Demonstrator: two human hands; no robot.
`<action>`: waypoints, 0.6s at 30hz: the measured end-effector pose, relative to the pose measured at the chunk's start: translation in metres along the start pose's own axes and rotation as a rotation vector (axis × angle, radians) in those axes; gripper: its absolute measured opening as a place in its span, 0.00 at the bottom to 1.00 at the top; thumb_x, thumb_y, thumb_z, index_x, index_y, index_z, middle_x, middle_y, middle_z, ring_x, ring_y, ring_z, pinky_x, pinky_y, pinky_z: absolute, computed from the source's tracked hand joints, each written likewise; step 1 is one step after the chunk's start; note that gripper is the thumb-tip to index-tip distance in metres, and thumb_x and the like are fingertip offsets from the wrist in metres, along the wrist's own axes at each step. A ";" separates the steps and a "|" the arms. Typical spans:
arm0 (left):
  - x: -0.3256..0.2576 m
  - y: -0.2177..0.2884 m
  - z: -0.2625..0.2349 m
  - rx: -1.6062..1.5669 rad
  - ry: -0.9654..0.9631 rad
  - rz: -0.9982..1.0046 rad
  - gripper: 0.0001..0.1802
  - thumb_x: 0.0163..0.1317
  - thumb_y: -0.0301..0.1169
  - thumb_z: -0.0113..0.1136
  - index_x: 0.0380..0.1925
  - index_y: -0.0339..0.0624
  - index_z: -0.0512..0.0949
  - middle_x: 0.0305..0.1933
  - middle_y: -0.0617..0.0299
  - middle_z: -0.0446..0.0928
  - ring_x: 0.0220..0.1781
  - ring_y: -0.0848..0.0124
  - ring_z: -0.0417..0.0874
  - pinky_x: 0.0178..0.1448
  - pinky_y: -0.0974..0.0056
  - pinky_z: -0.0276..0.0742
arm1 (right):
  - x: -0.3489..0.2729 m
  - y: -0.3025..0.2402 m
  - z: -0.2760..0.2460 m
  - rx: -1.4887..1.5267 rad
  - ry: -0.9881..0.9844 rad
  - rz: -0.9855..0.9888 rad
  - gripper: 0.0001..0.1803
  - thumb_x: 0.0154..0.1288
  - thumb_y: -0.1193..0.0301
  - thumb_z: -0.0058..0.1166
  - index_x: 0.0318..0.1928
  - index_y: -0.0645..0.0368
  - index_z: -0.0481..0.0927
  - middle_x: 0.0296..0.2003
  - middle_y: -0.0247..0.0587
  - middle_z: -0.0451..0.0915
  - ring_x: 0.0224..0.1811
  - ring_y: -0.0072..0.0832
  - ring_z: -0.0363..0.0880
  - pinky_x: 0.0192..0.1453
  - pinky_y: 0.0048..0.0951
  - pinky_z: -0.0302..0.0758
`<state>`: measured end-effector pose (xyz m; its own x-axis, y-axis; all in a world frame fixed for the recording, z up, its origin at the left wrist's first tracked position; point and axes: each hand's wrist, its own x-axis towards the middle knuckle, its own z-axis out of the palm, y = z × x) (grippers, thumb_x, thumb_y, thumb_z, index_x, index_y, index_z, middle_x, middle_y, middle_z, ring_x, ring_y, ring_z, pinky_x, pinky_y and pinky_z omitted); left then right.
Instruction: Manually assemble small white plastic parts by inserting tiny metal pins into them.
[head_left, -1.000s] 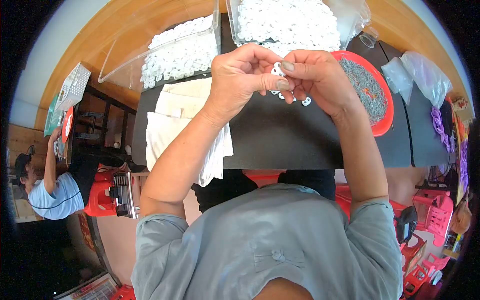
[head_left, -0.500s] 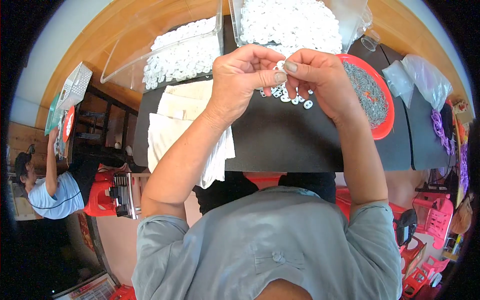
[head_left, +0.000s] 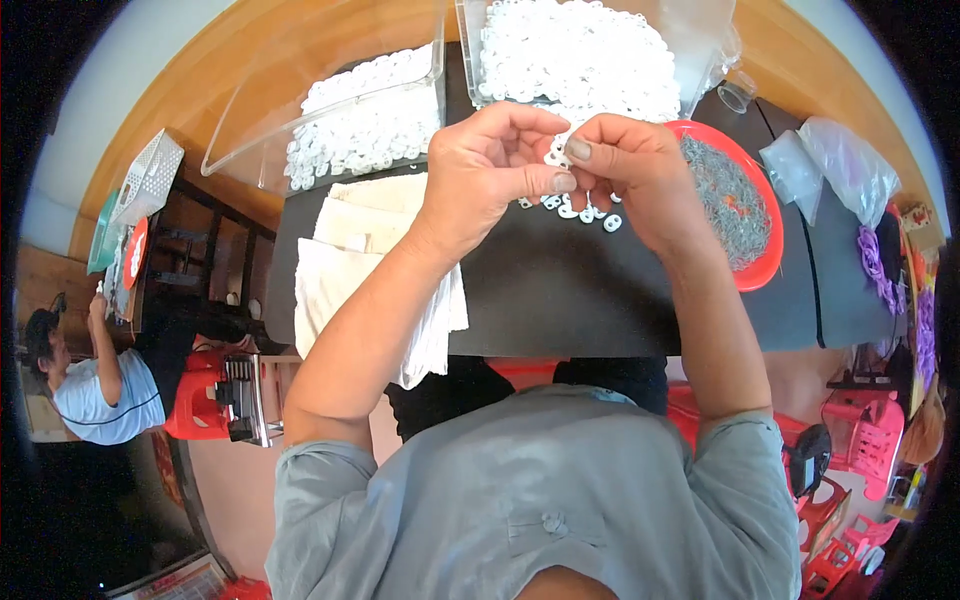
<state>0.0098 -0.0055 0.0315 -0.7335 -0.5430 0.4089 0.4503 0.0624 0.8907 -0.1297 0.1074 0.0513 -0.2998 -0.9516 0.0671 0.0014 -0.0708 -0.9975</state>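
Curving under the fisheye lens, a warm wooden tabletop (head_left: 150,110) carries a matte black mat (head_left: 560,290) where a seated person in a grey-blue shirt works with both hands raised together. Seen from the head camera, the left hand (head_left: 485,165) and the right hand (head_left: 635,165) meet fingertip to fingertip just above the mat, both pinched shut on a small white plastic ring piece (head_left: 556,155) held between thumbs and forefingers; much of the piece is hidden by the fingers. Directly beneath the hands, a few loose white rings (head_left: 585,208) lie scattered on the dark surface. Two clear, hard-walled plastic bins sit at the far edge: the left bin (head_left: 250,120) tilts and holds a shallow bank of white rings, while the right bin (head_left: 470,60) is heaped nearly full with the same glossy pieces. A round red plastic bowl (head_left: 770,265), just beside the right wrist, holds a grey, fine, metallic-looking mass with a few orange flecks. Folded cream cloths (head_left: 350,250) rest under the left forearm, draping over the mat's near edge. Crinkled clear plastic bags (head_left: 830,165) lie to the right. At far left, another person in a pale shirt (head_left: 100,385) sits beside a dark shelf.
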 end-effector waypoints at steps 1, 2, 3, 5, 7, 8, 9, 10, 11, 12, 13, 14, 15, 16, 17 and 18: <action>0.001 0.002 -0.002 0.048 -0.021 -0.001 0.13 0.51 0.19 0.69 0.38 0.32 0.80 0.29 0.62 0.80 0.28 0.80 0.80 0.28 0.76 0.73 | 0.000 -0.002 0.000 -0.006 -0.007 0.008 0.10 0.67 0.67 0.54 0.32 0.60 0.79 0.23 0.32 0.78 0.22 0.18 0.76 0.22 0.15 0.63; 0.001 0.003 -0.004 0.095 -0.042 -0.004 0.14 0.51 0.19 0.69 0.39 0.32 0.79 0.29 0.62 0.80 0.29 0.79 0.80 0.29 0.76 0.74 | -0.001 -0.003 -0.001 -0.005 -0.005 0.011 0.10 0.67 0.67 0.54 0.32 0.60 0.79 0.23 0.32 0.78 0.22 0.18 0.76 0.22 0.15 0.63; 0.001 0.003 -0.005 0.094 -0.043 -0.008 0.14 0.51 0.19 0.69 0.39 0.32 0.79 0.29 0.62 0.80 0.29 0.79 0.80 0.29 0.76 0.74 | -0.001 -0.004 -0.002 0.022 -0.023 0.022 0.10 0.67 0.67 0.54 0.32 0.60 0.79 0.22 0.32 0.78 0.22 0.18 0.76 0.22 0.15 0.63; 0.001 0.003 -0.006 0.140 -0.074 -0.027 0.18 0.49 0.17 0.70 0.42 0.31 0.78 0.33 0.59 0.80 0.32 0.76 0.80 0.32 0.73 0.78 | -0.002 -0.004 -0.003 0.049 -0.042 0.033 0.10 0.67 0.67 0.54 0.31 0.60 0.79 0.22 0.32 0.77 0.21 0.19 0.76 0.22 0.15 0.63; 0.000 0.001 -0.005 0.149 -0.056 0.000 0.15 0.50 0.18 0.70 0.40 0.32 0.79 0.32 0.60 0.81 0.31 0.78 0.81 0.32 0.74 0.77 | -0.002 -0.004 -0.001 0.070 -0.038 0.035 0.11 0.67 0.66 0.53 0.30 0.60 0.78 0.21 0.31 0.77 0.20 0.19 0.76 0.21 0.15 0.63; -0.001 -0.001 -0.004 0.158 -0.039 0.028 0.13 0.51 0.19 0.70 0.37 0.33 0.79 0.31 0.61 0.81 0.30 0.80 0.81 0.32 0.75 0.76 | -0.002 -0.004 -0.001 0.070 -0.038 0.034 0.11 0.67 0.66 0.53 0.30 0.60 0.78 0.21 0.31 0.77 0.20 0.19 0.76 0.21 0.15 0.63; -0.001 -0.002 -0.004 0.158 -0.040 0.029 0.13 0.51 0.19 0.70 0.37 0.33 0.79 0.31 0.61 0.81 0.30 0.80 0.81 0.32 0.75 0.76 | -0.002 -0.003 -0.001 0.081 -0.041 0.036 0.11 0.67 0.66 0.53 0.30 0.60 0.78 0.21 0.31 0.77 0.20 0.19 0.76 0.21 0.15 0.63; 0.000 -0.003 -0.004 0.181 -0.054 0.054 0.13 0.51 0.19 0.70 0.37 0.34 0.79 0.31 0.61 0.81 0.31 0.80 0.81 0.33 0.75 0.76 | -0.002 -0.003 -0.002 0.092 -0.045 0.039 0.11 0.68 0.66 0.53 0.30 0.59 0.78 0.21 0.31 0.77 0.20 0.19 0.76 0.21 0.15 0.63; 0.000 -0.003 -0.004 0.205 -0.068 0.077 0.14 0.51 0.20 0.70 0.37 0.34 0.79 0.31 0.62 0.81 0.31 0.80 0.81 0.33 0.76 0.76 | -0.002 -0.002 -0.002 0.093 -0.044 0.039 0.11 0.68 0.66 0.53 0.30 0.59 0.78 0.21 0.31 0.77 0.20 0.19 0.76 0.21 0.15 0.63; 0.000 -0.002 -0.003 0.205 -0.069 0.077 0.14 0.51 0.20 0.70 0.37 0.34 0.79 0.31 0.62 0.81 0.31 0.80 0.81 0.33 0.76 0.76 | -0.001 -0.002 -0.003 0.080 -0.045 0.039 0.12 0.68 0.66 0.53 0.30 0.59 0.78 0.21 0.31 0.77 0.21 0.19 0.76 0.21 0.15 0.63; -0.001 -0.001 -0.002 0.194 -0.068 0.094 0.13 0.51 0.20 0.70 0.37 0.35 0.79 0.31 0.62 0.81 0.31 0.80 0.81 0.33 0.76 0.76 | -0.001 -0.001 -0.003 0.067 -0.045 0.039 0.12 0.68 0.65 0.53 0.30 0.60 0.78 0.21 0.31 0.77 0.21 0.19 0.76 0.21 0.14 0.63; -0.001 0.001 0.000 0.182 -0.066 0.110 0.13 0.51 0.21 0.71 0.37 0.35 0.79 0.31 0.62 0.81 0.31 0.80 0.81 0.33 0.76 0.76 | -0.001 -0.001 -0.003 0.067 -0.045 0.039 0.12 0.68 0.65 0.53 0.30 0.60 0.78 0.21 0.31 0.77 0.21 0.19 0.76 0.21 0.14 0.63; -0.002 0.001 0.000 0.182 -0.066 0.109 0.13 0.51 0.21 0.71 0.37 0.35 0.79 0.31 0.62 0.81 0.31 0.80 0.81 0.33 0.76 0.76 | -0.001 -0.001 -0.003 0.067 -0.049 0.040 0.12 0.68 0.65 0.53 0.31 0.60 0.78 0.21 0.31 0.77 0.21 0.19 0.76 0.21 0.14 0.63; -0.002 0.001 0.001 0.173 -0.064 0.119 0.13 0.51 0.22 0.71 0.36 0.36 0.79 0.30 0.63 0.81 0.30 0.80 0.81 0.33 0.76 0.75 | -0.001 -0.001 -0.003 0.067 -0.053 0.040 0.12 0.68 0.65 0.53 0.31 0.60 0.78 0.21 0.31 0.77 0.21 0.19 0.76 0.22 0.14 0.63; -0.002 0.002 0.001 0.164 -0.061 0.129 0.12 0.51 0.23 0.71 0.35 0.37 0.79 0.29 0.63 0.81 0.30 0.81 0.81 0.33 0.76 0.75 | -0.001 -0.001 -0.003 0.067 -0.053 0.040 0.12 0.68 0.65 0.53 0.31 0.60 0.78 0.21 0.31 0.77 0.21 0.19 0.76 0.22 0.14 0.63; -0.002 0.001 -0.001 0.165 -0.061 0.130 0.12 0.51 0.23 0.71 0.35 0.37 0.79 0.29 0.63 0.81 0.30 0.81 0.81 0.33 0.76 0.75 | -0.001 -0.001 -0.003 0.070 -0.064 0.044 0.12 0.68 0.65 0.53 0.31 0.60 0.78 0.22 0.32 0.77 0.21 0.19 0.76 0.21 0.14 0.63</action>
<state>0.0124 -0.0050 0.0311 -0.7064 -0.4702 0.5291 0.4574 0.2672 0.8481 -0.1322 0.1090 0.0525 -0.2366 -0.9712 0.0268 0.0808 -0.0472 -0.9956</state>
